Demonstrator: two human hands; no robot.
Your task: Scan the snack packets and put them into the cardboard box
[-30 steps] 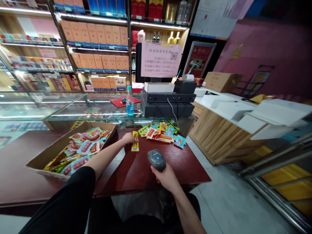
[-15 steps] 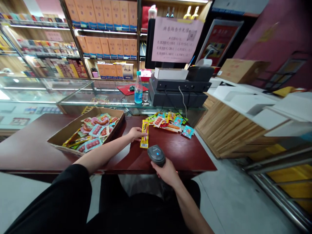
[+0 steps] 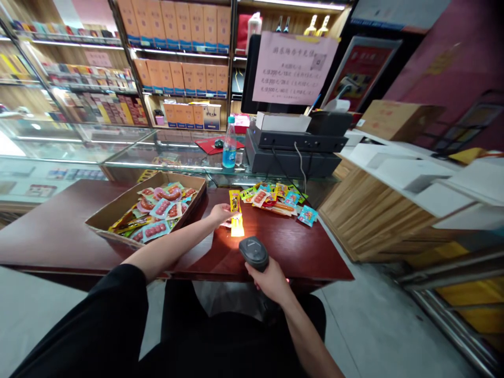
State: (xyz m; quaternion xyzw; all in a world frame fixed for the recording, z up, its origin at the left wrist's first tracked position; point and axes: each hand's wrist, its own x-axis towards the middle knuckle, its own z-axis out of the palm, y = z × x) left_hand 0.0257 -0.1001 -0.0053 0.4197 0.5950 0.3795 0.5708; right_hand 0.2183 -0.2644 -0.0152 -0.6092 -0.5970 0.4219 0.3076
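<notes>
head view: left fingers (image 3: pixel 229 214) hold a yellow packet (image 3: pixel 237 224) (lower half glare-washed).

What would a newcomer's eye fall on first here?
Probably the yellow packet in the left hand, its lower part glaring with bright light over the dark red table. Next, the dark scanner in the right hand, nearer the wearer. Then the open cardboard box of packaged sausages at the left, and the large pink sign at the back.
</notes>
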